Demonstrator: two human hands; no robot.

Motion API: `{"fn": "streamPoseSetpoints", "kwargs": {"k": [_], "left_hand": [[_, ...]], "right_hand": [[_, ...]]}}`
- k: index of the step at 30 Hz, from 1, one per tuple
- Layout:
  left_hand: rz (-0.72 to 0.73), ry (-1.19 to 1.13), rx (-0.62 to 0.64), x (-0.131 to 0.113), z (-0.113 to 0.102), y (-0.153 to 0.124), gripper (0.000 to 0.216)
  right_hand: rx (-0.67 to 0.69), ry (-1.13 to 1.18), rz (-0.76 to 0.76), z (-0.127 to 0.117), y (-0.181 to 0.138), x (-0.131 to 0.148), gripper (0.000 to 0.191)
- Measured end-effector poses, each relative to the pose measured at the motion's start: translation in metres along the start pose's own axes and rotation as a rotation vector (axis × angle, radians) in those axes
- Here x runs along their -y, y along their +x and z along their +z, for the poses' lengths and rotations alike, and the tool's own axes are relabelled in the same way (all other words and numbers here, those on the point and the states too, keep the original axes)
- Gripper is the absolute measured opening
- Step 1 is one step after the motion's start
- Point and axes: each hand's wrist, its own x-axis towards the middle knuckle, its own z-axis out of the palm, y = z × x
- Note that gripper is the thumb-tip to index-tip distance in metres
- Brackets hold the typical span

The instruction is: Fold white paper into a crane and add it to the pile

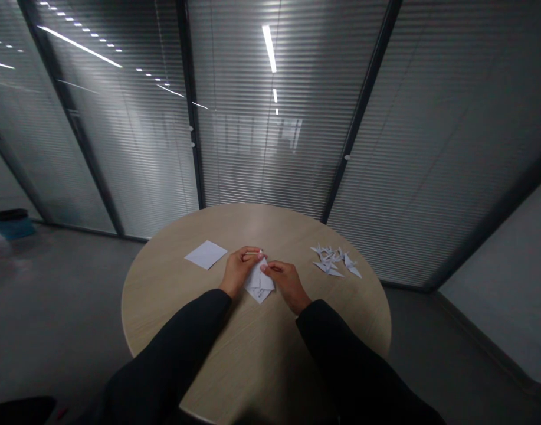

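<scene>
Folded paper (259, 283) between hands (239, 270) (283, 285); loose sheet (206, 254) left, apparently paper cranes (334, 260) right.

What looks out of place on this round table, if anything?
Nothing really stands out. The paper cranes lie in a loose heap on the table. The left hand and right hand hold a folded paper, and a flat sheet lies nearby.

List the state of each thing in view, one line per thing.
left hand: fingers gripping the top of the folded white paper
right hand: fingertips against the paper's right side
folded white paper: partly folded into a pointed shape, under both hands
white paper square: flat on the table, unfolded
paper cranes: fully folded, in a loose cluster
round wooden table: level, bearing the paper
window blinds: lowered behind the glass
</scene>
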Motion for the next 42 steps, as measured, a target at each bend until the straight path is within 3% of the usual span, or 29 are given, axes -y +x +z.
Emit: {"fn": "streamPoseSetpoints", "kwargs": {"k": [20,33,42], "left_hand": [[0.034,-0.007,-0.065,-0.004,0.002,-0.003,0.035],[0.053,0.017,-0.153,0.001,0.000,-0.006,0.037],[-0.031,0.096,-0.027,0.006,-0.005,-0.001,0.054]], "right_hand": [[0.060,0.002,0.009,0.001,-0.003,0.003,0.033],[0.138,-0.007,0.019,0.003,-0.005,0.007,0.025],[0.103,0.026,0.065,0.002,-0.007,0.007,0.029]]}}
